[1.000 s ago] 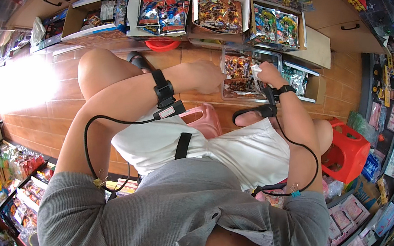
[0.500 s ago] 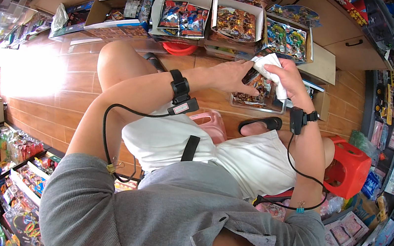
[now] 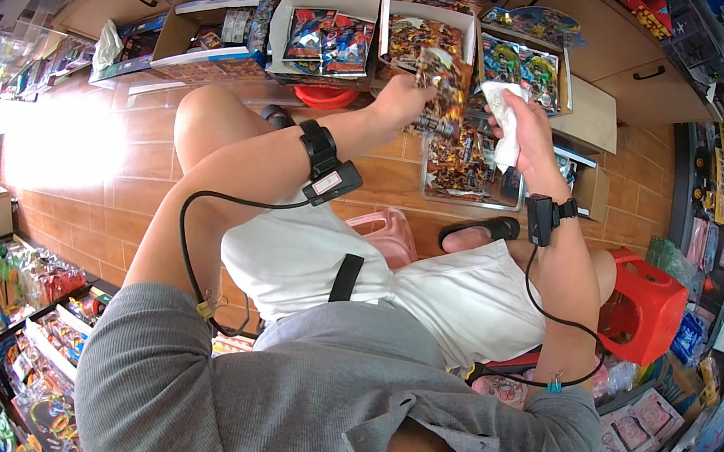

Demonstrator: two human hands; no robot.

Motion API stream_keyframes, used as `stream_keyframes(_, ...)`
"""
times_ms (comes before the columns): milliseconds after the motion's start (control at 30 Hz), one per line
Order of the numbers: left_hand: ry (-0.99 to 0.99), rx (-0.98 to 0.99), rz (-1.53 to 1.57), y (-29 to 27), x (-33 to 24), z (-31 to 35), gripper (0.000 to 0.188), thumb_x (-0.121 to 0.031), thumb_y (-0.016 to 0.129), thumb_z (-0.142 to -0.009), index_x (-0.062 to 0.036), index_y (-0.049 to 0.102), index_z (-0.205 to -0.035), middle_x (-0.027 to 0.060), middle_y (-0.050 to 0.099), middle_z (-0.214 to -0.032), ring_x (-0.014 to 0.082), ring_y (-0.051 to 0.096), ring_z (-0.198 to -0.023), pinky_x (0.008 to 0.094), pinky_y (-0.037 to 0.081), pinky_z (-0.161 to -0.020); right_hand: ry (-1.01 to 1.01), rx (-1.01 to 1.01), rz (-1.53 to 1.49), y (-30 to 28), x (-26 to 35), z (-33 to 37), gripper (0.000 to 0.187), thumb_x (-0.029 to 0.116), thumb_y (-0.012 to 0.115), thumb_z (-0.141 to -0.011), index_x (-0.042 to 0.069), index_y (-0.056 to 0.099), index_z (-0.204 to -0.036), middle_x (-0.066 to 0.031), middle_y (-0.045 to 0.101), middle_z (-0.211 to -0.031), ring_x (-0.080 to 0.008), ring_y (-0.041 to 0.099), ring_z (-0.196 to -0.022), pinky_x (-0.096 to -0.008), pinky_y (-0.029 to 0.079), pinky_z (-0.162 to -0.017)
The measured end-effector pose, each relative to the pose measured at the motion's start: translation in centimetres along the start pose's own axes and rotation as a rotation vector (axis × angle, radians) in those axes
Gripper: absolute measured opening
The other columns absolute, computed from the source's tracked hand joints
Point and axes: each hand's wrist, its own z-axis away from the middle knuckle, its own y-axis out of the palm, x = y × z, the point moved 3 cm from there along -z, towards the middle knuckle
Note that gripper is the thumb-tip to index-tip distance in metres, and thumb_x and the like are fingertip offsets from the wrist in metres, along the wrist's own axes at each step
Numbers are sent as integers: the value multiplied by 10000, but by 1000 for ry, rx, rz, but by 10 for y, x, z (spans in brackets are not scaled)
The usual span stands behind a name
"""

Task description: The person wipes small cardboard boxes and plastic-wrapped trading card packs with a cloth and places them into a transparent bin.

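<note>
My left hand (image 3: 403, 103) is closed on the edge of a shiny brown and orange foil packet (image 3: 446, 87), held up in front of an open white box (image 3: 470, 40) of similar packets. Just to its right, my right hand (image 3: 531, 131) holds a crumpled white cloth (image 3: 505, 125), perhaps a tissue, with fingers wrapped round it. The cloth and the packet are apart. Below my hands a clear plastic tray (image 3: 498, 202) on the floor holds more of these packets.
Along the cabinets stand an open box of red and blue packets (image 3: 277, 50), a box of green packets (image 3: 570, 84) and a carton (image 3: 166, 55). A red bowl (image 3: 327, 95), a pink stool (image 3: 392, 233) and a red stool (image 3: 642, 303) are on the floor. Goods-filled shelves flank both sides.
My left hand, its fingers spread beside the cloth before, has drawn back left and now grips the foil packet. The right hand keeps the cloth, now apart from the packet.
</note>
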Motion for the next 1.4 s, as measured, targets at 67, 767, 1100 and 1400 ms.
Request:
stream_keyframes(67,2,-72,157,0,-15,-3,262,-137,599,-970,72,650,-1119,121,721,-998,192,682,-845,354,541,-760,26,-128,66,4,-4,-3,282,216,628,-968,-26,617,-1112,-128,700,-872,-164,643,-628,-285,494,-526)
stream_keyframes(767,131,-375,816,-88,-143,11,299,-140,526,-1001,28,504,-1248,161,667,-1139,299,707,-975,472,568,-767,-247,-199,1124,104,-34,-185,486,367,776,-809,-98,714,-941,-271,711,-917,-388,687,-889,-476,522,-828)
stream_keyframes(1100,162,-165,1012,-84,-143,-7,287,-117,512,-983,82,510,-1188,190,659,-1072,306,703,-886,463,607,-779,95,-205,1228,86,-68,-227,589,410,780,-805,0,661,-1211,-343,435,-1426,-525,386,-1314,-549,422,-1016)
stream_keyframes(1400,118,-204,949,-79,-144,-2,292,-103,502,-985,88,508,-1206,193,657,-1114,305,697,-970,468,595,-854,-601,-383,1305,111,-28,-177,328,214,791,-701,-33,677,-885,-263,668,-825,-447,617,-963,-495,533,-795)
